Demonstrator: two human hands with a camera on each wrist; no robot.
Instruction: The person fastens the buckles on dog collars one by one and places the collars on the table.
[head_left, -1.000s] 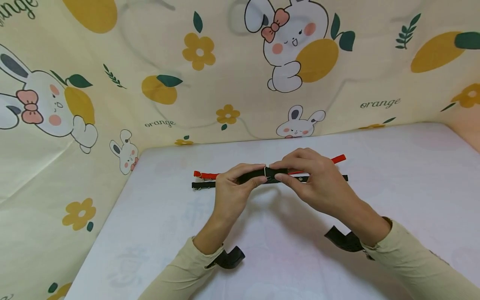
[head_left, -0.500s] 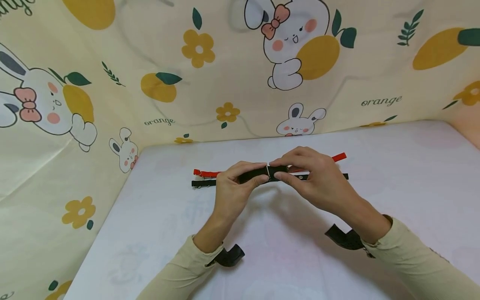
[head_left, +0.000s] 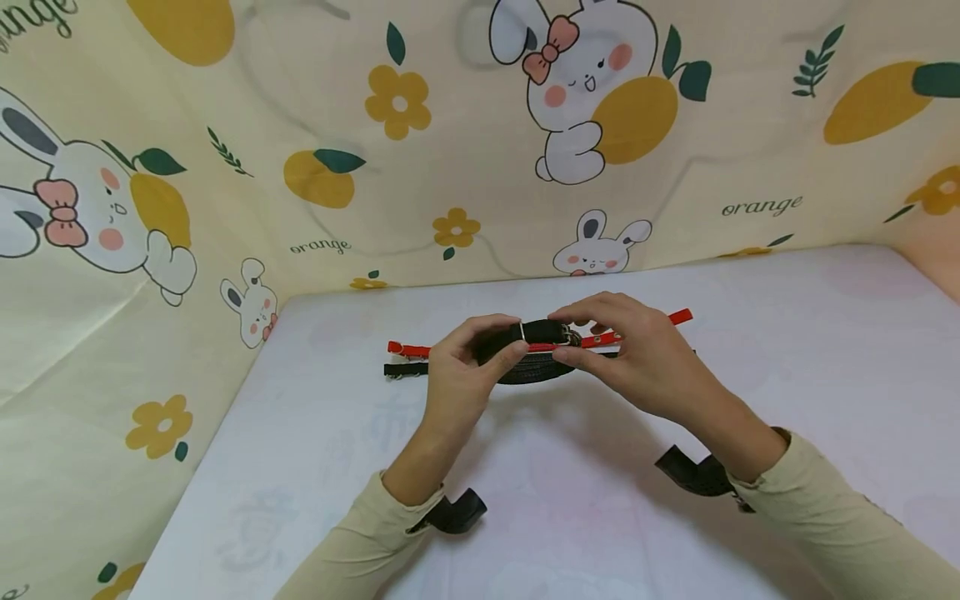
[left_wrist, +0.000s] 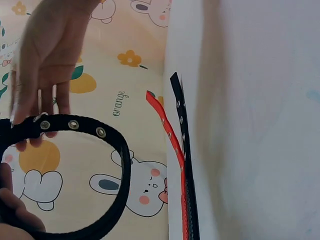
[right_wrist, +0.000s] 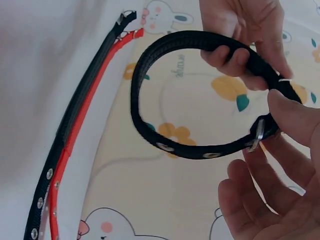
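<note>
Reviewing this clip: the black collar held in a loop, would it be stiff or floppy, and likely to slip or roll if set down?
Probably flexible but not limp: the black collar bends into a smooth loop between the left hand and right hand without kinking. Likely light, since fingertips alone carry it. Its webbing looks textured, so it seems unlikely to slip; being a flat strap, it would probably flop open rather than roll.

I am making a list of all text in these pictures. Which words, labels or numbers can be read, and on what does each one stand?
"orange" on the cloth, right of the small rabbit.
"orange" on the cloth, left part.
"ange", a cut-off word at the cloth's top left corner.
"orange", turned sideways, on the cloth in the left wrist view.
A mirrored word on the cloth in the right wrist view: too blurred to read.
Collars: no text visible.
</note>
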